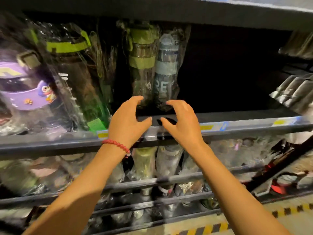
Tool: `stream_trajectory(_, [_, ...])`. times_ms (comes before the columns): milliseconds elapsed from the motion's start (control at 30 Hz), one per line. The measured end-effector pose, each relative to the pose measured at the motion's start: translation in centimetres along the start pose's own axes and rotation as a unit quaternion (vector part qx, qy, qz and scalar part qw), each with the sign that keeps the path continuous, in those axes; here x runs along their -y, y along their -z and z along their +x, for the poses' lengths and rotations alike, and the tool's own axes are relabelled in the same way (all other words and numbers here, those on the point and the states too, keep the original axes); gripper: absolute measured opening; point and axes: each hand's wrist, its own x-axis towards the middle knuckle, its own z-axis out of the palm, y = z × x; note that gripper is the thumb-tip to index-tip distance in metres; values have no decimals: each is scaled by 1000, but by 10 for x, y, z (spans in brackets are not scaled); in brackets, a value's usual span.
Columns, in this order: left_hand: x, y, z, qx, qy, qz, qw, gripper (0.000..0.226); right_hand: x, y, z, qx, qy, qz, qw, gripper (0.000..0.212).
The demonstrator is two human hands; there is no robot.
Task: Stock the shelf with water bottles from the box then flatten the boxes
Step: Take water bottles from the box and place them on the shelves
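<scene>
While both my arms reach up to the shelf (237, 123), my left hand (128, 122) and right hand (182, 123) hover side by side just over its front rail, near each other but apart. My fingers on each hand are spread and curved like claws, thumbs turned inward toward one another, and they hold nothing. A red bead bracelet (116, 145) sits on my left wrist.

Just beyond my fingertips, two wrapped water bottles stand upright on the shelf, touching side by side: the green bottle (142, 65) ahead of my left fingers and the grey bottle (166, 68) ahead of my right fingers. I cannot tell whether my fingertips touch their plastic wrap or stop just short of it.

Off to the left of my left hand, a taller dark bottle with a green lid (74, 73) leans in its clear bag, and farther left is a purple bottle (25, 89) with a penguin on its band. To the right of my right hand the shelf goes dark. Below my wrists, lower shelves hold more wrapped bottles (167, 160).
</scene>
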Motion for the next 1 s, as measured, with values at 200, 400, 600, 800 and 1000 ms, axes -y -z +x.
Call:
stream_trajectory(200, [22, 7, -85, 0, -108, 137, 985, 55, 30, -13, -76, -23, 133, -95, 986, 33])
stream_trajectory(400, [67, 3, -173, 34, -28, 211, 977, 50, 41, -46, -144, 119, 165, -95, 974, 40])
stream_trajectory(600, [62, 2, -285, 26, 171, 229, 958, 50, 59, -75, -212, 213, 217, -57, 951, 30])
stream_trajectory(800, [27, -2, -409, 52, 340, 263, 902, 56, 82, -76, -296, 310, 286, -15, 907, 31])
stream_trajectory(1000, [-30, 5, -527, 35, 500, 262, 824, 51, 117, -60, -380, 368, 403, 64, 835, 46])
